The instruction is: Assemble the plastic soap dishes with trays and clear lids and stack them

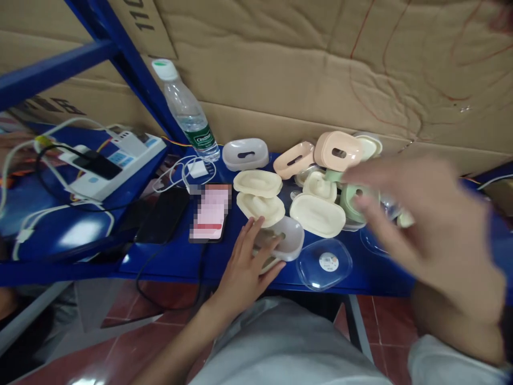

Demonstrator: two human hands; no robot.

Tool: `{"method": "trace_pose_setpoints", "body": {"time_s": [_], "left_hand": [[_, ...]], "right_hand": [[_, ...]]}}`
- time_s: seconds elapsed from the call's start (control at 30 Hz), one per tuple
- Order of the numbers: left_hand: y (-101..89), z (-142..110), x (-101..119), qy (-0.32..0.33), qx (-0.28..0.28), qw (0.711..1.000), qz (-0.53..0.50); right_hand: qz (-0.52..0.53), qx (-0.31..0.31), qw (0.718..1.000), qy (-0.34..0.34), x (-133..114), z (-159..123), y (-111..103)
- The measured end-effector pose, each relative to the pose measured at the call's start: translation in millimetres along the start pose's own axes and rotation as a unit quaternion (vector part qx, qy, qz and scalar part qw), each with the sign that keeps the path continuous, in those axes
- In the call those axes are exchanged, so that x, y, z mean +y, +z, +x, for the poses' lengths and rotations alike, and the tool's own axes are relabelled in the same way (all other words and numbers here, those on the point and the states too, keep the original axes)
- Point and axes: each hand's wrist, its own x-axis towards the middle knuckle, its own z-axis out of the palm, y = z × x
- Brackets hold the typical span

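Left hand (250, 262) is spread over the lower grey dish (294, 240), with fingertips laid on it; part of the dish and a cream piece (269, 265) at its near edge are covered by the fingers. Right hand (436, 230) is motion-blurred, thumb and forefinger parted beside the green dish (352, 199), which is partly hidden; contact can't be told.

"Cestbon" is read on the green label (201, 138) of the water bottle (182, 104). "110" is printed sideways on the cardboard (280, 64), last digit cut off by the frame edge; darker print at far left can't be made out. Sticker (328, 262) on the clear lid (310, 274) is too small to be read. Phone screen (211, 211) is pixelated.

Two cream trays (257, 183) are set just beyond the lower grey dish, a cream dish (317, 215) to its right. Upper grey dish (245, 155) is placed near the bottle. Peach dishes (339, 148) are grouped behind the green dish. Everything is set on the blue table (248, 274). Right end of the pile is masked by the right hand.
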Motion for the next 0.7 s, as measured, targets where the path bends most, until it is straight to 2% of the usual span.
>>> {"method": "trace_pose_setpoints", "body": {"time_s": [0.03,0.1,0.17,0.27,0.37,0.47,0.53,0.6,0.7], "left_hand": [[0.2,2,-2,0.001,0.000,1.000,-0.001],[0.5,3,-5,0.014,-0.011,1.000,0.010],[0.0,2,-6,0.028,-0.021,0.999,0.032],[-2.7,-8,-4,0.019,-0.023,0.997,0.066],[-7.3,-21,1,-0.001,-0.016,0.996,0.088],[-11.1,-31,1,0.006,-0.017,0.998,0.059],[-11.2,-35,0,0.009,-0.024,0.999,0.019],[-9.2,-37,-1,0.009,-0.017,1.000,-0.017],[-6.0,-39,-2,0.017,0.004,1.000,-0.025]], "right_hand": [[0.007,-0.011,1.000,-0.018,-5,-15,13],[0.029,-0.083,0.995,-0.045,-16,-48,45],[0.036,-0.133,0.990,-0.016,-29,-84,75],[0.024,-0.131,0.989,0.065,-38,-132,105],[0.012,-0.081,0.983,0.167,-32,-160,116],[-0.009,0.000,0.972,0.233,-23,-166,123],[-0.020,0.050,0.970,0.238,-25,-160,127],[-0.004,0.065,0.977,0.202,-36,-149,130],[0.039,0.020,0.992,0.118,-59,-126,134]]}}
